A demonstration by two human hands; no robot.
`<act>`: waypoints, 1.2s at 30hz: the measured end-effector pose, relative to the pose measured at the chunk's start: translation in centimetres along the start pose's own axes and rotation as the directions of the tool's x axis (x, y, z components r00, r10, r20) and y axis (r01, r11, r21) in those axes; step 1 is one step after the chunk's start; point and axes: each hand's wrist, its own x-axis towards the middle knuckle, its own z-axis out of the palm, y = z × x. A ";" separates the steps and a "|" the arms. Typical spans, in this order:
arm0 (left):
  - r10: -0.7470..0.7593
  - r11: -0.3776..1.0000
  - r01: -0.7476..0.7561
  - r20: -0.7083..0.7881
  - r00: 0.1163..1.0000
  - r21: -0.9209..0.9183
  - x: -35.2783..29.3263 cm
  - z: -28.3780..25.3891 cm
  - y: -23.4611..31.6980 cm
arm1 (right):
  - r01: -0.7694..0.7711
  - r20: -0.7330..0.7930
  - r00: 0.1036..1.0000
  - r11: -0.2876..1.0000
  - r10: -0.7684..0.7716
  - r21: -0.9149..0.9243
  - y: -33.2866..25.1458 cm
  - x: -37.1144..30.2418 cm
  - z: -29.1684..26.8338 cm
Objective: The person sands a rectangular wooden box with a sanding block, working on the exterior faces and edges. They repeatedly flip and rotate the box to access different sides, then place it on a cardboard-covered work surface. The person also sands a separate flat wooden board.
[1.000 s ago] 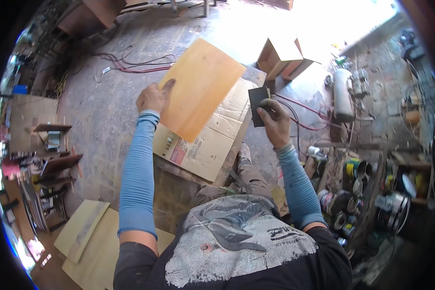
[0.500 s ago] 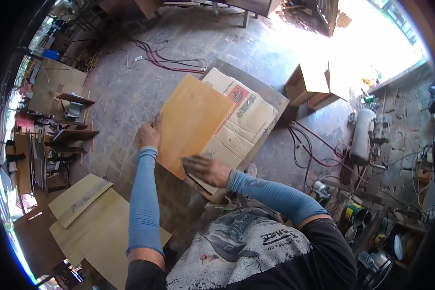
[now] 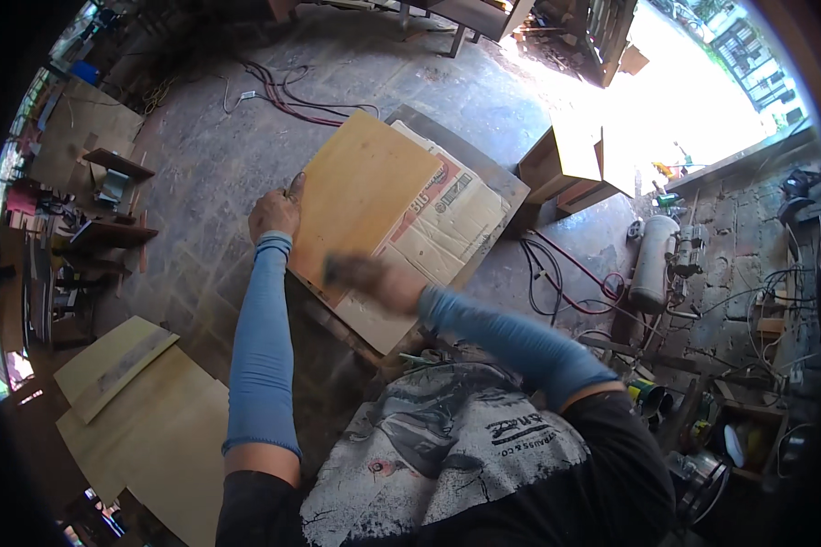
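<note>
A tan wooden panel (image 3: 365,173) is laid over a flattened cardboard sheet (image 3: 456,223), which is itself carried on a low bench (image 3: 472,163). The panel's left edge is gripped by the left hand (image 3: 276,211), with the thumb laid on the upper face; the grip there is closed on the wood. By the right hand (image 3: 379,281) a dark pad (image 3: 334,266) is held at the fingertips, over the panel's near end; how firmly it is pinched cannot be told, as hand and pad are blurred. Should the left grip be loosened while the near end is pushed on, the panel could be slid across the smooth cardboard, or both could be shifted together, since no clamp is seen. The left edge seems to be set out past the cardboard, so tipping could be caused by hard pressure there. If the pad were tilted at the near edge, the corner could be worn unevenly, or a splinter raised; if it were overrun, the right fingertips could be scraped. Scratches on the panel's hidden face could be caused by any grit trapped beneath it.
</note>
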 end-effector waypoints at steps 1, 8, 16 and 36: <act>0.005 1.000 -0.005 0.022 1.000 0.011 0.1 -0.2 -0.2 | 0.039 0.024 0.999 0.999 -0.039 -0.001 0.5 0.6 -0.5; -0.038 0.999 0.038 -0.026 0.999 0.019 0.4 1.1 -0.4 | -0.135 -0.177 0.975 0.991 0.132 -0.004 -1.9 1.4 6.3; -0.018 1.000 0.018 -0.028 0.999 0.023 -0.3 0.7 -0.1 | -0.227 -0.307 0.949 0.825 0.068 -0.518 3.6 0.9 -0.4; -0.027 0.999 0.028 -0.033 0.999 0.043 -1.5 0.2 -0.4 | -0.071 -0.063 0.997 0.858 0.045 -0.509 -0.7 0.7 -0.8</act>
